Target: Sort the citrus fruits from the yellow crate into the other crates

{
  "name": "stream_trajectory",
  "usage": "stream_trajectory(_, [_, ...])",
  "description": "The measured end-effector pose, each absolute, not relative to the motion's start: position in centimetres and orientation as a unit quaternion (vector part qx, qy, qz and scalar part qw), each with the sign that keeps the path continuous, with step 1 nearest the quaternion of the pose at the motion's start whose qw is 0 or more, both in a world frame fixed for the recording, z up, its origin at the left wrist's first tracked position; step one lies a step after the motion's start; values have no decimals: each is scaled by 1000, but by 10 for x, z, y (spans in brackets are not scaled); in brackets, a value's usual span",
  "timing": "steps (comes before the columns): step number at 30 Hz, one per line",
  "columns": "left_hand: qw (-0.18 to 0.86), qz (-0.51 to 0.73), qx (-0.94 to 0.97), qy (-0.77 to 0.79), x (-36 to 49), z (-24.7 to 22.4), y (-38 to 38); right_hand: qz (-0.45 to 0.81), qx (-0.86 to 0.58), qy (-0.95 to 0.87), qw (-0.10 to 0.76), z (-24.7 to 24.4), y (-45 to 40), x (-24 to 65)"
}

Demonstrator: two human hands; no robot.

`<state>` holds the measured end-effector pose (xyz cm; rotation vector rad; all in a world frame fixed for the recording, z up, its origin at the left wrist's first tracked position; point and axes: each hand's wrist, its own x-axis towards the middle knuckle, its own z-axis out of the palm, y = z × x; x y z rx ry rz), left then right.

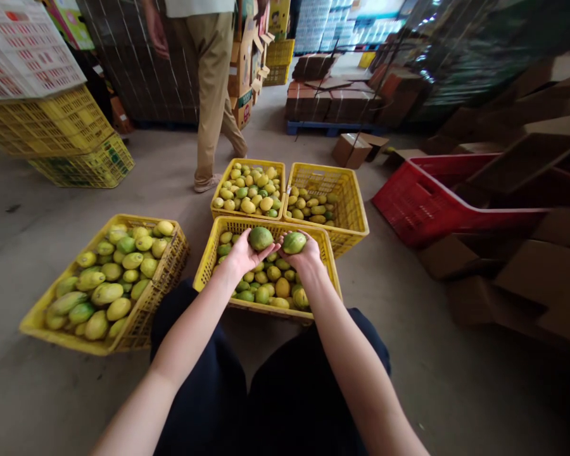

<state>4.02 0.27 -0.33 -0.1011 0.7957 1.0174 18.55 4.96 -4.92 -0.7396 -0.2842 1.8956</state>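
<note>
The person's left hand (247, 254) holds a dark green, rounded fruit (261, 238), the palm turned up and the fingers reaching beneath it. The right hand (308, 254) cradles a paler green, rounded fruit (294, 242) with yellowish patches. The two fruits are side by side but apart, above the far part of a yellow plastic slatted crate (266, 309) that holds green and yellow fruit. Whether the fingers of the two hands touch is hard to tell.

Beyond it stand two more yellow crates: the far-left crate (215, 209), heaped with mostly yellow fruit, and the far-right crate (349, 196), with a lower layer in its left part. On the left, a separate yellow crate (140, 323) is piled with larger, elongated green and yellow fruit.

A person in tan trousers (213, 82) is at the far left, near stacked white and yellow crates (52, 120). To the right, a red plastic crate (408, 209) is beside brown cardboard boxes (541, 272).
</note>
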Motion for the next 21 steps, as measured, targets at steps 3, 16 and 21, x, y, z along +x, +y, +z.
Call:
stream_trajectory(3, [805,463,-55,367,43,-9,2,775,-357,-24,520,-42,50,182])
stream_trajectory(16, [788,501,-72,350,47,-18,2,749,-392,89,527,-23,44,178])
stream_trajectory(21, [782,523,-53,336,47,-14,2,745,-392,64,536,-19,44,179])
